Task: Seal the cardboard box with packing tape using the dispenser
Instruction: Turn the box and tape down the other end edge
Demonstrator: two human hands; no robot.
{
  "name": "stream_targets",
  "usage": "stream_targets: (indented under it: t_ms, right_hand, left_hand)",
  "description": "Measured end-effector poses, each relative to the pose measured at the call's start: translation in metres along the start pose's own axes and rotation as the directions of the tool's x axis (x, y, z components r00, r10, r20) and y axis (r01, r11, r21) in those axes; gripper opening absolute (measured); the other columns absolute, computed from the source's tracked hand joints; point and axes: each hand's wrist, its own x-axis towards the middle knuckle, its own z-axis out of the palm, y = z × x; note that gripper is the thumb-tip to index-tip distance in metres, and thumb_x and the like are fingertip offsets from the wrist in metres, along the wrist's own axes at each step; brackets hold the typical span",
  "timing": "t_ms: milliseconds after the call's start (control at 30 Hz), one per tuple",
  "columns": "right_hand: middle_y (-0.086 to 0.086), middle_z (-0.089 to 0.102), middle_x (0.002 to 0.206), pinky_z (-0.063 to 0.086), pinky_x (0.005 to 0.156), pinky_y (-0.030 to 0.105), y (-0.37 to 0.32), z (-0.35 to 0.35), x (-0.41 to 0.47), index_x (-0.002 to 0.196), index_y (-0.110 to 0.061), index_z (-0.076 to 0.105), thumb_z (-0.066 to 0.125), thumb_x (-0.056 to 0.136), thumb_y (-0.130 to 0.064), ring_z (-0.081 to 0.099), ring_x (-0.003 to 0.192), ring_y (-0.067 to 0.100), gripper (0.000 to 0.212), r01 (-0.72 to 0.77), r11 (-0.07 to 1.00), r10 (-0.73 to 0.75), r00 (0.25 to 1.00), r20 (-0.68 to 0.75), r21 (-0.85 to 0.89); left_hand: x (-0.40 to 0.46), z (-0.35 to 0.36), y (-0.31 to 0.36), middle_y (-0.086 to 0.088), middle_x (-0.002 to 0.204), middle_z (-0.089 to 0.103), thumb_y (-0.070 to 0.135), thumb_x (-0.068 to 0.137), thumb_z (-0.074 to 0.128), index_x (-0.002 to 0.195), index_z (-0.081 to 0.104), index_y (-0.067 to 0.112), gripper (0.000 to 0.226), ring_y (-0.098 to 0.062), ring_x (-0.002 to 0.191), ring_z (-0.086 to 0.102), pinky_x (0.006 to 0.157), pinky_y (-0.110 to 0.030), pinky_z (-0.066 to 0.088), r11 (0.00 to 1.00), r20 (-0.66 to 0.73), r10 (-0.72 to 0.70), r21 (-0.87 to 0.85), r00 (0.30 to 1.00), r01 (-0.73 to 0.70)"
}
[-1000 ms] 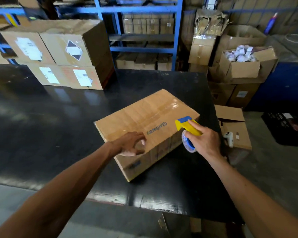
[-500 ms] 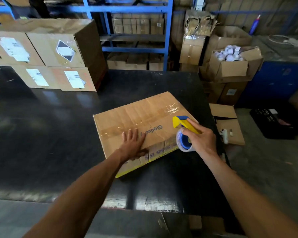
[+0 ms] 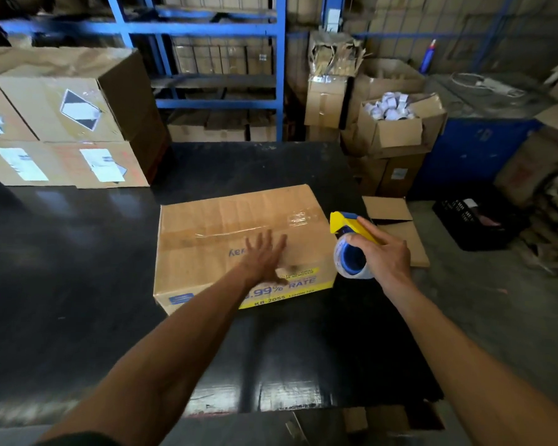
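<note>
A flat brown cardboard box (image 3: pixel 207 239) lies on the black table (image 3: pixel 62 284), with a strip of clear tape across its top and a yellow printed band along its near side. My left hand (image 3: pixel 264 257) rests flat on the box's top near the front edge, fingers spread. Just off the box's right end, my right hand (image 3: pixel 384 255) grips a yellow and blue tape dispenser (image 3: pixel 351 243) with its clear tape roll facing me. The dispenser's head is close to the box's right edge; I cannot tell whether it touches.
Stacked labelled cartons (image 3: pixel 62 123) occupy the table's far left. Blue shelving (image 3: pixel 213 59) stands behind. Off the right edge sit an open carton of white rolls (image 3: pixel 397 123), a flattened box (image 3: pixel 397 226) and a black crate (image 3: pixel 477 220) on the floor.
The box has turned on the table so its long side now faces me. My left hand went from gripping the front edge to lying flat on top. The dispenser stayed at the right end.
</note>
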Motion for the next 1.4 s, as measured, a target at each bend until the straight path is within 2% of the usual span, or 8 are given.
stream_targets:
  t_ms: [200,367,567,733,833,933,1100,1400]
  right_hand:
    - [-0.016,0.067,0.106,0.055,0.088,0.037,0.011,-0.021,0.013,0.116,-0.043,0.067,0.079,0.066,-0.045,0.062,0.097,0.007,0.052,0.001,1.000,-0.001,0.996,-0.093,0.003]
    - [-0.019,0.068,0.105,0.057,0.084,0.037,0.031,-0.036,0.018,0.115,-0.042,0.068,0.081,0.064,-0.043,0.065,0.096,0.007,0.053,-0.030,0.999,0.033,0.995,-0.092,0.036]
    - [-0.015,0.071,0.104,0.054,0.075,0.025,0.024,-0.033,0.028,0.115,-0.037,0.071,0.081,0.065,-0.040,0.066,0.094,0.007,0.051,-0.048,0.989,0.062,0.993,-0.096,0.137]
    - [-0.012,0.071,0.107,0.051,0.086,0.028,0.006,-0.004,0.033,0.116,-0.032,0.072,0.083,0.065,-0.034,0.064,0.097,0.008,0.052,-0.053,0.973,0.060,0.998,-0.021,0.226]
    - [-0.011,0.071,0.109,0.046,0.082,0.019,0.000,0.014,0.030,0.118,-0.030,0.071,0.083,0.068,-0.031,0.061,0.097,0.001,0.051,-0.030,0.972,0.018,0.998,0.053,0.234]
    - [-0.014,0.072,0.105,0.044,0.077,0.015,-0.002,0.025,0.024,0.117,-0.032,0.071,0.082,0.069,-0.032,0.062,0.096,0.000,0.049,-0.010,0.974,-0.007,0.997,0.076,0.226]
    - [-0.017,0.072,0.107,0.051,0.092,0.028,0.003,0.021,0.019,0.112,-0.035,0.072,0.083,0.057,-0.041,0.064,0.104,0.008,0.056,-0.004,0.980,-0.013,0.996,0.083,0.198]
    - [-0.015,0.070,0.107,0.049,0.092,0.030,0.014,-0.011,0.001,0.115,-0.039,0.070,0.081,0.068,-0.037,0.060,0.103,0.007,0.048,-0.009,0.992,0.007,1.000,0.015,0.123]
  left_hand:
    - [0.070,-0.022,0.098,-0.022,0.162,-0.015,0.057,0.080,0.072,0.155,-0.007,0.041,0.110,-0.055,0.145,-0.005,0.107,-0.078,0.010,0.996,0.047,0.055,-0.066,0.997,-0.052]
    - [0.093,-0.004,0.129,-0.028,0.161,-0.011,0.055,0.098,0.044,0.152,0.024,0.042,0.059,-0.066,0.138,-0.008,0.104,-0.082,0.004,0.999,0.016,-0.031,0.026,0.999,0.031]
    - [0.043,0.000,0.106,-0.029,0.161,0.001,0.050,0.096,0.050,0.148,0.038,0.028,0.058,-0.066,0.138,0.007,0.114,-0.067,0.012,0.967,-0.016,0.201,0.160,0.980,-0.196]
    - [-0.026,0.009,0.050,-0.014,0.159,0.032,0.040,0.088,0.058,0.112,0.072,0.020,0.034,-0.047,0.143,0.028,0.116,-0.052,0.023,0.892,-0.042,0.451,0.017,0.891,-0.451]
    - [-0.057,0.000,0.029,0.002,0.156,0.039,0.027,0.092,0.062,0.143,0.051,0.023,0.053,-0.029,0.141,0.038,0.116,-0.042,0.026,0.903,-0.024,0.416,-0.108,0.909,-0.416]
    - [-0.059,-0.006,0.041,-0.001,0.138,0.058,0.037,0.088,0.067,0.153,0.030,0.031,0.075,-0.032,0.117,0.057,0.100,-0.035,0.040,0.949,-0.160,0.246,-0.158,0.956,-0.271]
    - [-0.035,0.020,0.078,-0.011,0.165,0.007,0.061,0.096,0.041,0.157,0.014,0.031,0.073,-0.039,0.149,0.008,0.114,-0.069,0.008,0.980,-0.087,0.186,-0.058,0.979,-0.191]
    - [-0.025,0.027,0.102,-0.019,0.164,0.006,0.059,0.100,0.028,0.157,0.005,0.034,0.066,-0.049,0.147,0.008,0.109,-0.077,0.012,0.997,-0.078,0.070,-0.018,0.994,-0.072]
